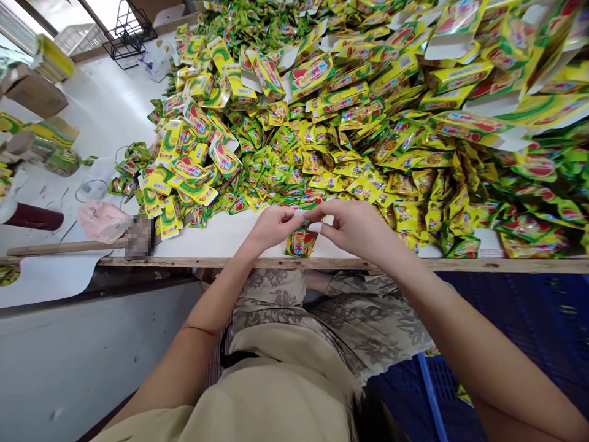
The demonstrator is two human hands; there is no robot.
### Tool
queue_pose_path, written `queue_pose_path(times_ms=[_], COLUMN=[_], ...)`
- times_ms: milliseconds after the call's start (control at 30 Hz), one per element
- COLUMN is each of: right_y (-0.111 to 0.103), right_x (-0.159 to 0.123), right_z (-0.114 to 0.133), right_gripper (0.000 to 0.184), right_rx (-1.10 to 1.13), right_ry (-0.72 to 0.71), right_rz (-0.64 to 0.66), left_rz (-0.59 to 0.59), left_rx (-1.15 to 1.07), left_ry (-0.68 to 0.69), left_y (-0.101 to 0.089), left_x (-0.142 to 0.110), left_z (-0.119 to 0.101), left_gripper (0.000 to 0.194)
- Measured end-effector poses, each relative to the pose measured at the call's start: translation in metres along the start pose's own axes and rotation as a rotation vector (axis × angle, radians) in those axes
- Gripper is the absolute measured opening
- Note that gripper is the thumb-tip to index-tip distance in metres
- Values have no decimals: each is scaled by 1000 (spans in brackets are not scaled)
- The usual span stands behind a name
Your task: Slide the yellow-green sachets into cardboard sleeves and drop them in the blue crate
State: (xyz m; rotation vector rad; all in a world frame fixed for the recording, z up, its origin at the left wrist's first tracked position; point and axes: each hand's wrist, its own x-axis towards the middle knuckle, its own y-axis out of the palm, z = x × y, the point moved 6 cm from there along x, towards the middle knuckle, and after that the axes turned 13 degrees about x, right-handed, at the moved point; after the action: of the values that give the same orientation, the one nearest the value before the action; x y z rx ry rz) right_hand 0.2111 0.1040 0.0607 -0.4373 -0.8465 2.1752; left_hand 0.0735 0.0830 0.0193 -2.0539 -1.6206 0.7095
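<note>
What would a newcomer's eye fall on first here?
First, the heaped yellow and green sachets and cartons crowding the table. Next, the left hand and right hand at its near edge, holding one small carton. Leftward, a wooden-handled tool lies beside a pink plastic bag.

Your white worktable (214, 239), heavily loaded.
Sachets (278, 167) piled across it, yellow cartons (352, 97) among them; to your left, pink plastic bag (101, 221), wooden-handled tool (69, 247), dark red cylinder (35, 217), black wire rack (129, 38) farther back.
</note>
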Motion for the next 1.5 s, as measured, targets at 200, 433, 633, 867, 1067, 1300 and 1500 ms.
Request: queue_pose_path(times_ms=[200, 433, 633, 867, 1067, 1300, 1500], right_y=[9, 19, 20, 26, 52, 52, 28], right_x=[0, 3, 1, -15, -7, 10, 7], right_z=[-6, -5, -9, -63, -74, -72, -67], right_gripper=[29, 34, 32, 28, 41, 33, 30], right_rx=[-93, -89, 67, 843, 1311, 1349, 941], right_ry=[-67, -115, -177, 235, 479, 551, 132], right_rz=[40, 67, 45, -304, -73, 40, -198], left_rz=[54, 33, -44, -88, -63, 216, -53], left_rx=[-359, -390, -500, -663, -930, -1057, -781], left_ry=[-6, -66, -49, -136, -168, -313, -214], left_y=[15, 34, 42, 58, 61, 51, 27], left_x=[-6, -17, -14, -10, -2, 6, 8], left_z=[13, 27, 24, 27, 18, 27, 36], left_gripper=[42, 46, 43, 56, 51, 44, 29])
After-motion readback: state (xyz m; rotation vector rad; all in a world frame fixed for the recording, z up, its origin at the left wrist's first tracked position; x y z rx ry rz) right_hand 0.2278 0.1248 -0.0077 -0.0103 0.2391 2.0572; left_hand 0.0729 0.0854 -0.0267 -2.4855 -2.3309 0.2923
